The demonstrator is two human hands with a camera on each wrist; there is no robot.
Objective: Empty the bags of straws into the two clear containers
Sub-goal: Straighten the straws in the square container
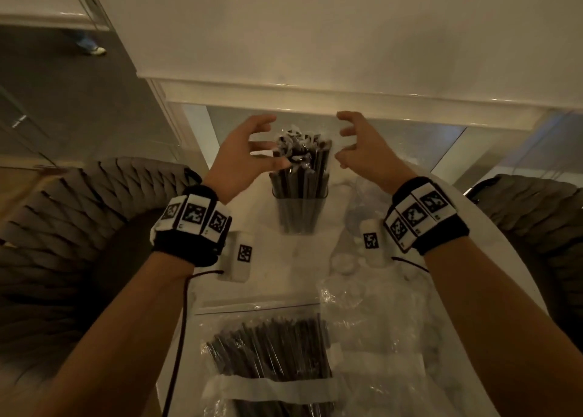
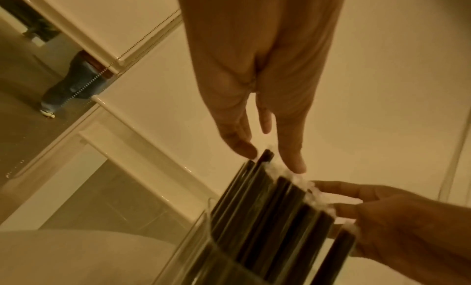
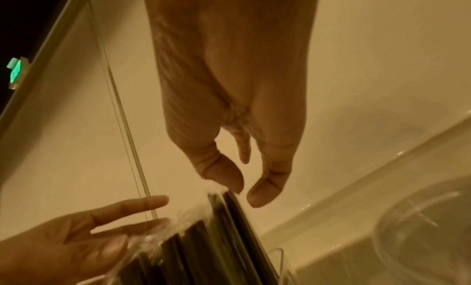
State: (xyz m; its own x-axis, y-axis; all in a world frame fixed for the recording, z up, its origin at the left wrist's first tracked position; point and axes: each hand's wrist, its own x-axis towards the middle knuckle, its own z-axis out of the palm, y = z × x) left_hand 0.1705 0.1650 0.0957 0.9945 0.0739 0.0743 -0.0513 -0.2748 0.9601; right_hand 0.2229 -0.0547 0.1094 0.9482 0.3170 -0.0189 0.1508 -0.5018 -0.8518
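Observation:
A clear container [image 1: 299, 214] stands upright on the white table, packed with black wrapped straws [image 1: 303, 164] whose crinkled wrapper ends stick out above the rim. My left hand [image 1: 269, 144] is spread beside the straw tops, its thumb against them. My right hand [image 1: 342, 139] hovers just right of the straws, fingers loosely curled, holding nothing. In the left wrist view the left fingertips [image 2: 244, 148] reach the straws [image 2: 275, 208]. A zip bag of black straws [image 1: 271, 350] lies near me. A second clear container [image 3: 428, 229] appears at the right in the right wrist view.
Crumpled clear plastic bags [image 1: 372, 315] lie to the right of the full bag. Woven grey chairs stand at the left [image 1: 79, 214] and right [image 1: 536, 208] of the table. A white window ledge [image 1: 315, 95] runs behind the container. Someone's leg [image 1: 91, 44] shows far left.

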